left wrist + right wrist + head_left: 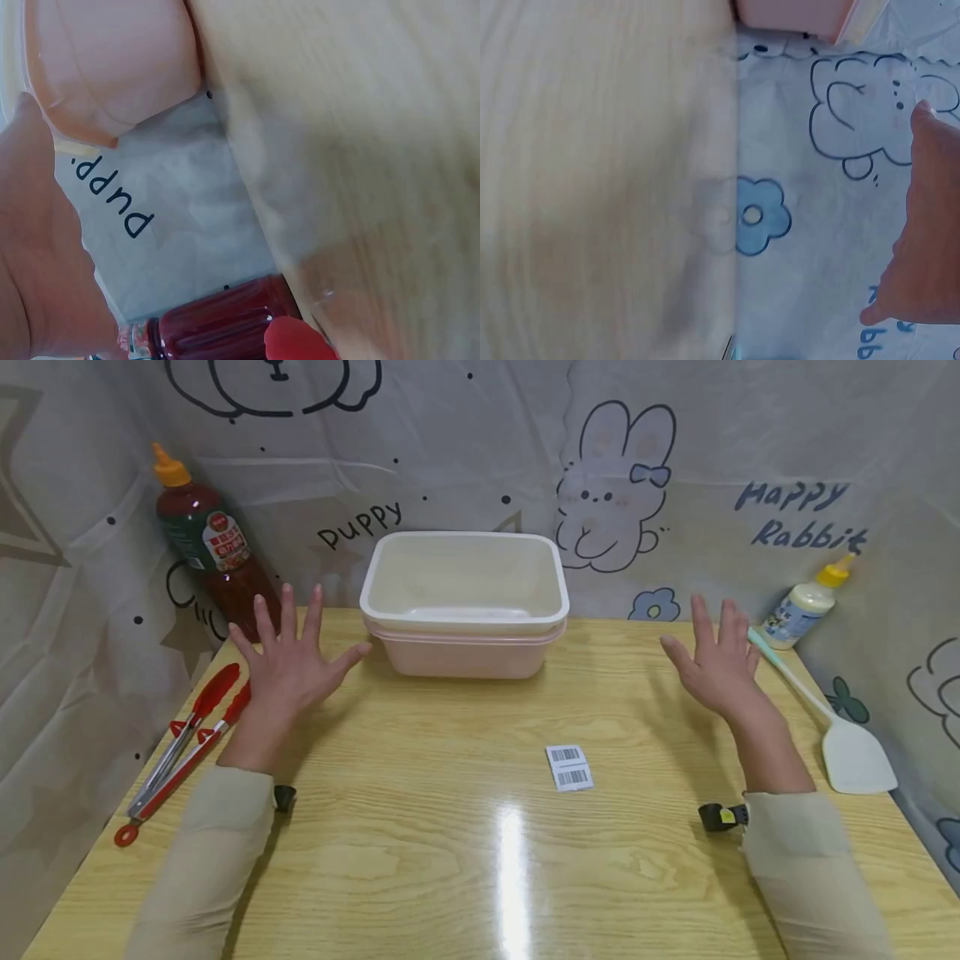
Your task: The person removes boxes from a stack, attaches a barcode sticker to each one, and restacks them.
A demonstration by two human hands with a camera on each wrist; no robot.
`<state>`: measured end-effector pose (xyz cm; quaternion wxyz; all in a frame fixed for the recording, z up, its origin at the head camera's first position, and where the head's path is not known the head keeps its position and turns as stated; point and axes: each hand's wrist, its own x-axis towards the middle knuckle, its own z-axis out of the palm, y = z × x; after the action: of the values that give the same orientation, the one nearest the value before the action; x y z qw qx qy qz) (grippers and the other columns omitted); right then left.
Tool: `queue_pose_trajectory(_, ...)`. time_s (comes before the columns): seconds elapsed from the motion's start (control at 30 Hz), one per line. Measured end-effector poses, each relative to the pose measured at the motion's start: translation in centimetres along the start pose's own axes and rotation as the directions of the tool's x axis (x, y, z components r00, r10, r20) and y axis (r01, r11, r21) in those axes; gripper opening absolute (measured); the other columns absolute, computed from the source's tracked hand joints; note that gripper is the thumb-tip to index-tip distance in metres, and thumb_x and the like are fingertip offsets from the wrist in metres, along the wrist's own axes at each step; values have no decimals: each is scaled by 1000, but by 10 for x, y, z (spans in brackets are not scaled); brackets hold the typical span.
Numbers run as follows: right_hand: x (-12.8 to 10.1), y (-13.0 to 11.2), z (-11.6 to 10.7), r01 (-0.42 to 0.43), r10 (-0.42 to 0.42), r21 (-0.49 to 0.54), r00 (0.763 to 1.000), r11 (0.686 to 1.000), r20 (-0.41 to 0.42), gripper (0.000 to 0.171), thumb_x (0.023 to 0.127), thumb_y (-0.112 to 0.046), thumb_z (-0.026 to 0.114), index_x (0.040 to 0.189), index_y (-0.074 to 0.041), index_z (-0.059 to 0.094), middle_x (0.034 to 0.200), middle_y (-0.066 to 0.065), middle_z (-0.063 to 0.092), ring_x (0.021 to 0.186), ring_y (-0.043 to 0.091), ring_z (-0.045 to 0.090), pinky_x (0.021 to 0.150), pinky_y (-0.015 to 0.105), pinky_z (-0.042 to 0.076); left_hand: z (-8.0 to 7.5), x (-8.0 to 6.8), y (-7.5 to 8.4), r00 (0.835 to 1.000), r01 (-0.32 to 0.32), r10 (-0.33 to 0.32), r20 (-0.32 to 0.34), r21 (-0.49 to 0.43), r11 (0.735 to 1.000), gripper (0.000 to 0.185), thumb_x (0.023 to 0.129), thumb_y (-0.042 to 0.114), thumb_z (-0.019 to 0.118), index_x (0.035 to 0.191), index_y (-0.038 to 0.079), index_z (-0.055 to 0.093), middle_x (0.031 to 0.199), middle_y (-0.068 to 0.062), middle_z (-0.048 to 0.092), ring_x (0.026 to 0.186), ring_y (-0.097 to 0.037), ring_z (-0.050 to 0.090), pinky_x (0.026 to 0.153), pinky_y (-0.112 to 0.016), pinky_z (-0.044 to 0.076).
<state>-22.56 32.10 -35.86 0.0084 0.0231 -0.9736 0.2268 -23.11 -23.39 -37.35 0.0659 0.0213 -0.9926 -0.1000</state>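
- Setting: a wooden table (450, 827) walled in by a cartoon-printed cloth backdrop (750, 460) with rabbit and "puppy" lettering.
- Your left hand (288, 660): raised over the table, fingers spread and straight, holding nothing; just left of the tubs, with the tongs beside your wrist.
- Your right hand (718, 664): likewise spread and empty, well right of the tubs, close to the spatula handle.
- White plastic tub (465, 578): nested in a pink tub (465, 656), at the back centre of the table against the backdrop, between your two hands and touched by neither.
- Red-tipped tongs (183, 743): lying flat on the left edge, jaws pointing away from you.
- Pale spatula (832, 722): lying along the right edge, blade towards you.
- Dark red sauce bottle (210, 547), orange cap: standing in the back left corner.
- Cream squeeze bottle (802, 606), yellow cap: leaning in the back right corner.
- Barcode label (570, 767): flat on the table, right of centre.
- Handling note: if you take the tubs, I judge it best to bring both hands in level to the short ends, since the nested pair may separate when lifted by one rim.
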Motion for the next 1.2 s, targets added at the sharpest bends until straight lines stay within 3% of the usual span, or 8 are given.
queue_pose_trajectory(0.27,19,-41,-6,81,-84,161,996,984,7,82,104,-62,30,162,-27,-16,165,18,-30,151,47,-26,115,77,-6,-6,14,8,999,-24,24,37,-5,1000,117,78,96,25,159,26,-23,165,-5,-29,150,-38,-34,111,-74,-23)
queue_pose_trajectory(0.4,31,-57,-9,142,-142,199,990,970,-13,82,105,-60,30,163,-21,-12,166,22,-22,153,48,-18,118,75,-2,-10,18,11,999,-24,24,32,18,1000,122,77,97,25,159,21,-22,166,-6,-27,151,-39,-32,113,-73,-22)
queue_pose_trajectory(0.57,42,-72,-11,190,-187,241,982,952,-34,81,106,-59,31,164,-18,-8,169,22,-9,156,44,-6,122,70,2,-12,21,16,998,-43,45,53,-22,999,123,78,96,29,159,20,-23,168,-9,-24,152,-42,-27,113,-73,-20)
queue_pose_trajectory(0.8,55,-93,-8,116,-135,333,990,936,36,84,101,-68,28,164,-24,-6,161,29,29,145,48,35,115,68,30,-13,24,27,994,-35,49,103,-137,990,123,78,96,33,159,23,-23,168,-8,-24,151,-42,-29,114,-73,-19)
queue_pose_trajectory(1.03,69,-111,0,60,-95,383,993,922,72,89,97,-75,28,165,-24,1,158,25,39,131,44,51,104,59,49,-14,29,35,988,-44,77,132,-235,971,124,78,94,40,159,26,-22,169,-1,-20,153,-38,-26,114,-73,-19)
queue_pose_trajectory(1.2,80,-123,7,20,-66,390,992,920,106,87,96,-76,28,165,-27,8,153,21,45,119,37,54,92,45,56,-16,32,37,980,-42,95,172,-289,956,124,78,92,44,161,25,-19,172,-11,-6,157,-42,-9,116,-75,-10)
